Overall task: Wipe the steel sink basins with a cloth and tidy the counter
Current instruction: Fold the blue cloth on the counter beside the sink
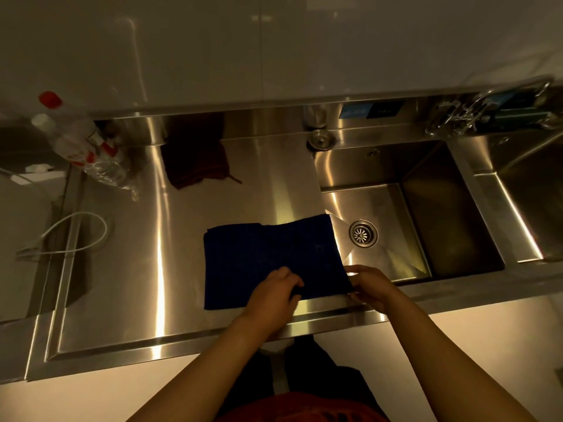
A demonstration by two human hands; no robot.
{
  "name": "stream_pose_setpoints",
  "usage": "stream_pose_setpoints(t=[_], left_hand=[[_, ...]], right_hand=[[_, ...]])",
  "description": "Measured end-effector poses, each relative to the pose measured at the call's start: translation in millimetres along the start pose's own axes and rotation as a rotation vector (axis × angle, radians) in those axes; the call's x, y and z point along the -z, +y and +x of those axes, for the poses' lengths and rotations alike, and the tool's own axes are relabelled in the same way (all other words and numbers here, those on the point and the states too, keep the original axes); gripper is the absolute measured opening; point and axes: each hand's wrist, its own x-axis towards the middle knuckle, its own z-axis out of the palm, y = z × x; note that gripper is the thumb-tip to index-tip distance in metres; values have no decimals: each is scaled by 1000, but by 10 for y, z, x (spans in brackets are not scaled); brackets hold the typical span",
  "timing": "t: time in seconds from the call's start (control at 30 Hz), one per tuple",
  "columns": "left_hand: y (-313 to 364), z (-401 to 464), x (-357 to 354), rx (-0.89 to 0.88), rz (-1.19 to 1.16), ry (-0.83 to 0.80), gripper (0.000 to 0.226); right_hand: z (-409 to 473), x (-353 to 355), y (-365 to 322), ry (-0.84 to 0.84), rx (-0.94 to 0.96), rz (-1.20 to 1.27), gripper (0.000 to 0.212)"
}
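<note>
A dark blue cloth (pixel 268 257) lies spread flat on the steel counter (pixel 146 269), its right edge reaching the rim of the left sink basin (pixel 426 202). My left hand (pixel 274 296) pinches the cloth's near edge. At the cloth's near right corner, my right hand (pixel 371 287) grips it over the basin rim. The basin has a round drain (pixel 363 233) in its floor. A second basin (pixel 536 190) lies to the right.
A dark red cloth (pixel 198 159) lies crumpled at the back of the counter. Plastic bottles in a clear bag (pixel 88 147) stand at the back left, with a white cable (pixel 73 236) nearby. A drain plug (pixel 320 138) and faucet (pixel 463 114) sit behind the basins.
</note>
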Motion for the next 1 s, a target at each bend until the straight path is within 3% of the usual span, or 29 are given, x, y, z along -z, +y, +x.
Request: stream_pose_setpoints(t=[0.13,0.33,0.6,0.8,0.93,1.0], left_hand=[[403,217,-364,-63,47,-83,40],[612,420,-628,10,72,-58,46],[780,491,-720,137,27,90,15],[854,377,-692,233,-48,232,14],[879,321,-687,249,-89,267,16],[894,289,-669,244,-124,291,17]], right_hand=[[3,-5,21,28,-17,22,43],[-12,44,-53,-53,-10,34,33],[-19,268,-185,-183,-34,-6,30],[196,28,-654,-79,87,63,28],[337,-172,-1003,25,221,-67,36],[386,-212,-1132,93,284,-97,29]])
